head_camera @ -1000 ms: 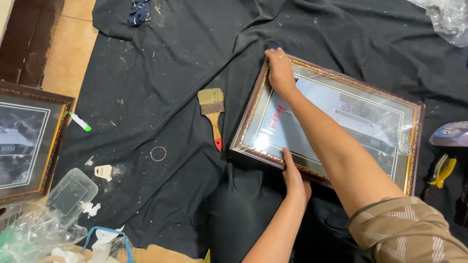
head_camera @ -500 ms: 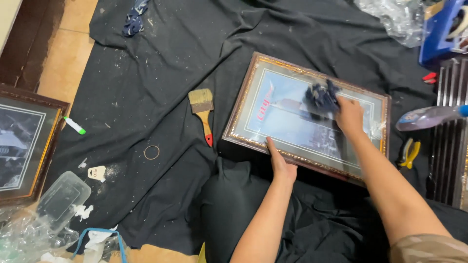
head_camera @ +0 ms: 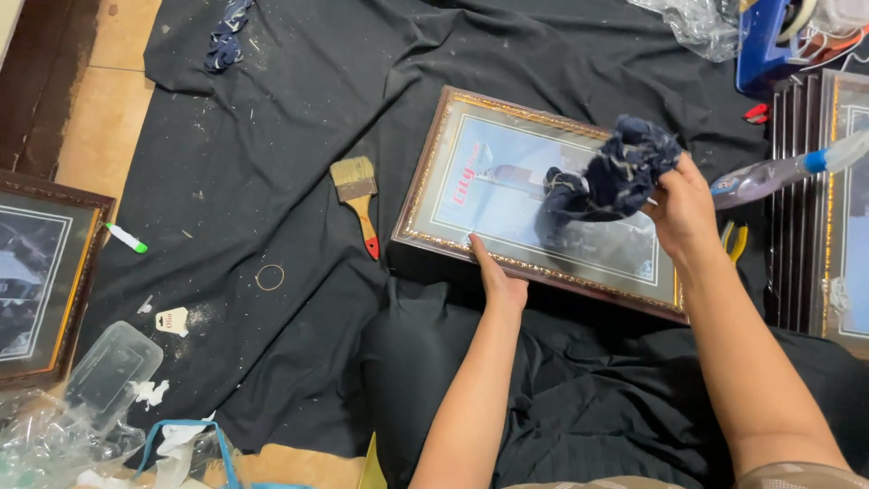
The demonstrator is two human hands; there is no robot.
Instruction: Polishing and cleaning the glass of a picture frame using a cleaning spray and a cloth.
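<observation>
On black floor cloth (head_camera: 272,163), left hand (head_camera: 500,282) flat, steadying gold-trimmed brown picture frame (head_camera: 434,172); right hand (head_camera: 683,213) grips crumpled dark-blue rag (head_camera: 625,167). Wooden paintbrush w/ red handle (head_camera: 358,195) just beside frame.

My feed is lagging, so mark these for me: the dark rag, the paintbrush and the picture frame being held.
dark rag (head_camera: 625,167), head view, middle of the bunched cloth.
paintbrush (head_camera: 355,178), head view, on the bristles.
picture frame (head_camera: 434,154), head view, left edge of the moulding.

A paintbrush (head_camera: 358,201) with a red handle is laid on the black cloth (head_camera: 272,136). A small ring (head_camera: 269,276) is seen near it. A green and white marker (head_camera: 126,237) is placed beside another framed picture (head_camera: 36,272). Clear plastic (head_camera: 90,398) is piled below.
</observation>
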